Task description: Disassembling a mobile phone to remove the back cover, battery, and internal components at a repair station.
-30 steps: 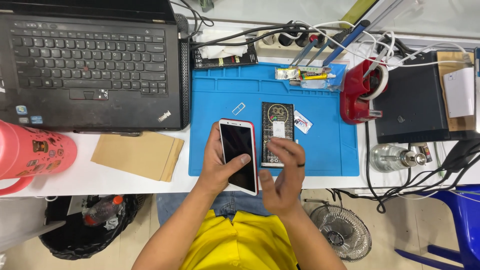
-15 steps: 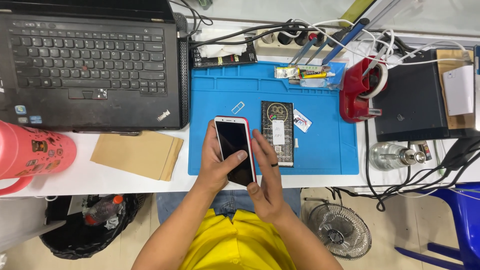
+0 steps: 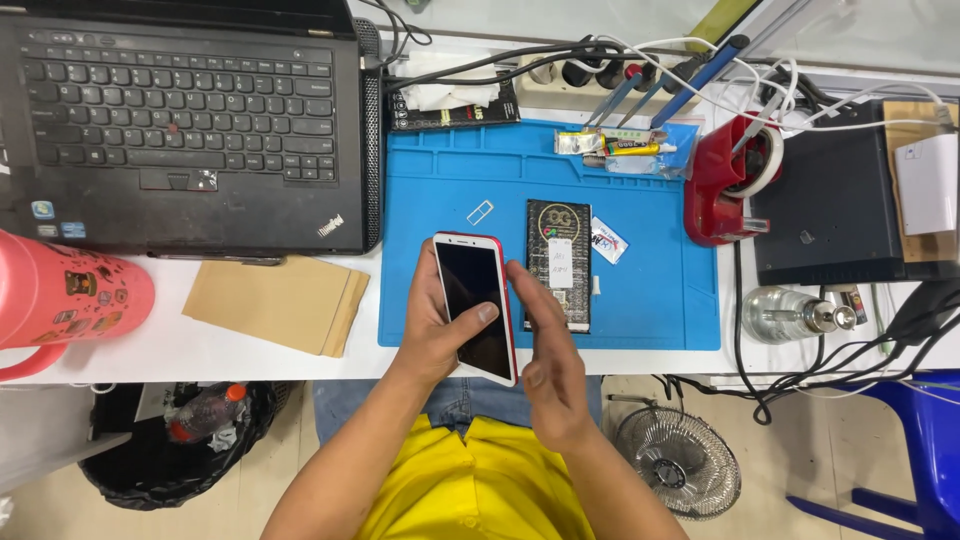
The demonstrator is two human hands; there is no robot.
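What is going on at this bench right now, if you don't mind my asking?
A person in a yellow shirt holds a red-edged smartphone with a dark screen in the left hand, thumb across the glass. The right hand is open beside its right edge. Both are over the front of a blue work mat, where a black packet and a small SIM tray lie.

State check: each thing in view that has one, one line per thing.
Phone: screen dark, held in left hand, thumb on the glass.
Right hand: open, beside phone's edge.
Laptop: lid open, screen out of view.
Black box: flat on blue mat.
Bottle: capped, lying in bin.
Fan: on floor, spinning or not unclear.
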